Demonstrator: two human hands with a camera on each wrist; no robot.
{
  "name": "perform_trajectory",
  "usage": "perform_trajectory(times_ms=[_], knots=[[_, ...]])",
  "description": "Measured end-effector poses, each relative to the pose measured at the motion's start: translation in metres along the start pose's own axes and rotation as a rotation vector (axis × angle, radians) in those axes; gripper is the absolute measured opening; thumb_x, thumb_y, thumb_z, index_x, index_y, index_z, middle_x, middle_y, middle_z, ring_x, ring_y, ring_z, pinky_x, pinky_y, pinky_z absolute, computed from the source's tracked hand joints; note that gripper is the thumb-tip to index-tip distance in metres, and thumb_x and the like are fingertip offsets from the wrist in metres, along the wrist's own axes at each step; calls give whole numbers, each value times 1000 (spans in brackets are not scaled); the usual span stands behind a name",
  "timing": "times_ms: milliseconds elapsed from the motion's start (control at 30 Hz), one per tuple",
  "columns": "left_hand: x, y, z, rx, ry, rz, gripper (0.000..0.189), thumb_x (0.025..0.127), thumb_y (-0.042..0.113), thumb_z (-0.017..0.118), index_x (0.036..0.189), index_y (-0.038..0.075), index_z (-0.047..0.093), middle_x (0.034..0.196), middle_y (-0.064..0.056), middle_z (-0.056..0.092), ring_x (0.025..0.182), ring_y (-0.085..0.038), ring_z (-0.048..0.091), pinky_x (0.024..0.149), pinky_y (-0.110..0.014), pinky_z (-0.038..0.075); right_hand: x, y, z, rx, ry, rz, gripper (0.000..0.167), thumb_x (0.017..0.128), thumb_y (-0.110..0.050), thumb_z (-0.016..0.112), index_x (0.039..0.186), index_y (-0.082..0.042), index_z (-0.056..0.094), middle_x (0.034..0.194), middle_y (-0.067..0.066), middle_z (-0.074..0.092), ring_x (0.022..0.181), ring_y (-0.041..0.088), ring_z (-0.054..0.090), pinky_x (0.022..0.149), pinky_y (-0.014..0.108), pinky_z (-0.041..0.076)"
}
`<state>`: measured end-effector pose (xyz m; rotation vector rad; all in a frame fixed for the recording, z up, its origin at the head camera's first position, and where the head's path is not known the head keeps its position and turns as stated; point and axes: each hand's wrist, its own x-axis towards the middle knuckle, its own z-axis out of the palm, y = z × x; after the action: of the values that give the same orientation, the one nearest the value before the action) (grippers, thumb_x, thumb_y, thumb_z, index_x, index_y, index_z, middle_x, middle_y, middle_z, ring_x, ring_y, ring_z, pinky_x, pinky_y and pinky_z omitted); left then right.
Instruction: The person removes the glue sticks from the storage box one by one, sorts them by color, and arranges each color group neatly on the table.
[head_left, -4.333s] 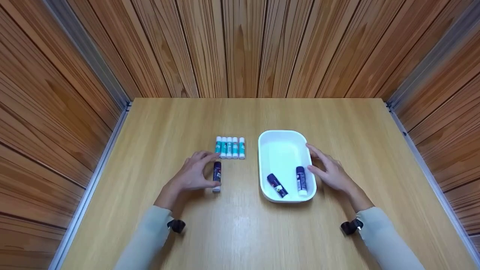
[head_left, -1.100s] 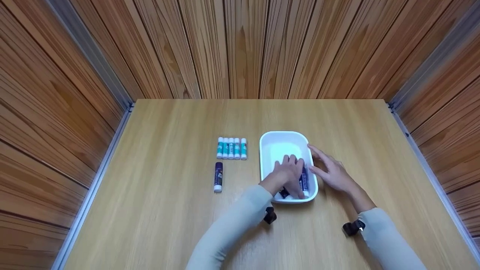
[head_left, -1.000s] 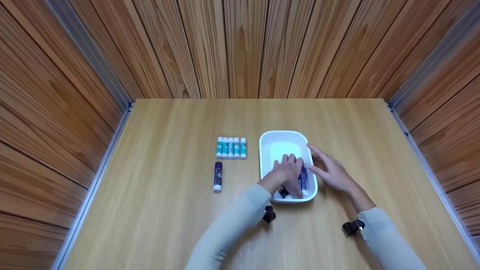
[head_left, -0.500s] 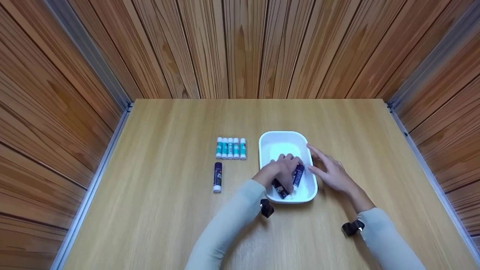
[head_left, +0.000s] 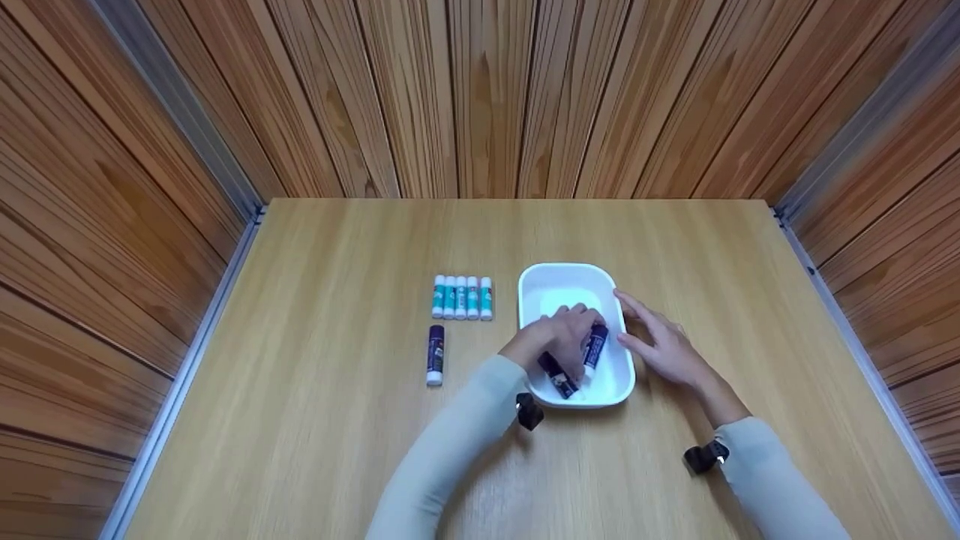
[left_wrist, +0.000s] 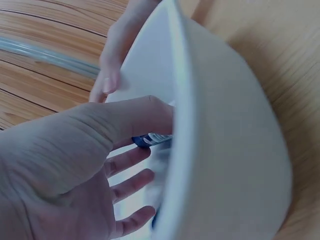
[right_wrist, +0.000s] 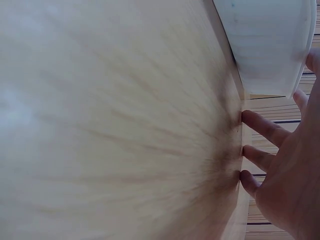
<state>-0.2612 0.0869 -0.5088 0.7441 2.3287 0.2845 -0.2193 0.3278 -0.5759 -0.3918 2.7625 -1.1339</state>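
Observation:
Inside a white plastic tray (head_left: pixel 570 281), my left hand (head_left: pixel 571 337) pinches a dark purple glue stick (head_left: pixel 595 349) between thumb and fingers. In the left wrist view, the tray's wall (left_wrist: pixel 230 125) hides the thumb tip and most of that glue stick (left_wrist: pixel 150 139); the other fingers spread apart. A second purple glue stick (head_left: pixel 557 375) lies slanted at the tray's near left, partly under the hand. On the tray's right side, my right hand (head_left: pixel 664 341) rests its thumb and forefinger against the rim. Its other fingertips (right_wrist: pixel 247 181) touch the table in the right wrist view.
Left of the tray, several slim teal-and-white glue sticks (head_left: pixel 461 298) lie side by side in a row. One purple glue stick (head_left: pixel 435 355) lies just nearer than that row. Wood-panelled walls (head_left: pixel 487 97) enclose the table (head_left: pixel 337 247) at the back and sides.
Since 4.3 s ago, my left hand has left the purple glue stick beside the row and reached into the tray. There, the right-hand glue stick has tilted and shifted slightly left. The right hand stays put.

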Motion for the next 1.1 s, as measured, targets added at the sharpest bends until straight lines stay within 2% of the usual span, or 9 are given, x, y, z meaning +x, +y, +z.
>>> perform_trajectory(times_ms=[200, 400, 567, 767, 1100], knots=[[-9, -1, -14, -11, -2, 12, 104, 91, 36, 96, 173, 34, 33, 172, 5, 43, 160, -18, 43, 140, -50, 37, 0, 0, -1, 6, -5, 4, 71, 116, -41, 60, 180, -33, 29, 171, 22, 56, 167, 52, 38, 128, 86, 16], [-20, -6, -22, -95, 53, 40, 101, 92, 35, 96, 173, 34, 36, 176, 3, 42, 167, -21, 39, 142, -54, 32, 0, 0, -2, 18, -5, -8, 71, 116, -38, 61, 179, -32, 29, 169, 22, 57, 166, 52, 40, 128, 87, 15], [-29, -12, -21, -90, 115, 105, 100, 90, 35, 97, 172, 28, 40, 173, -1, 45, 165, -25, 42, 141, -56, 34, 0, 0, -1, 16, -5, -5, 71, 116, -39, 61, 180, -32, 29, 168, 22, 58, 164, 52, 42, 126, 83, 21], [-40, -21, -19, -96, 166, 173, 102, 88, 33, 98, 172, 23, 41, 168, -5, 49, 158, -26, 47, 135, -54, 41, -2, -1, 0, 33, -4, 7, 73, 115, -40, 62, 179, -33, 29, 167, 22, 59, 163, 51, 45, 131, 87, 19], [-68, -32, -17, -140, 143, 207, 103, 88, 36, 98, 172, 27, 39, 173, -5, 44, 164, -27, 41, 137, -55, 42, -2, -1, 0, 32, -16, 14, 73, 116, -42, 61, 180, -34, 27, 169, 22, 56, 165, 51, 41, 130, 89, 14]])
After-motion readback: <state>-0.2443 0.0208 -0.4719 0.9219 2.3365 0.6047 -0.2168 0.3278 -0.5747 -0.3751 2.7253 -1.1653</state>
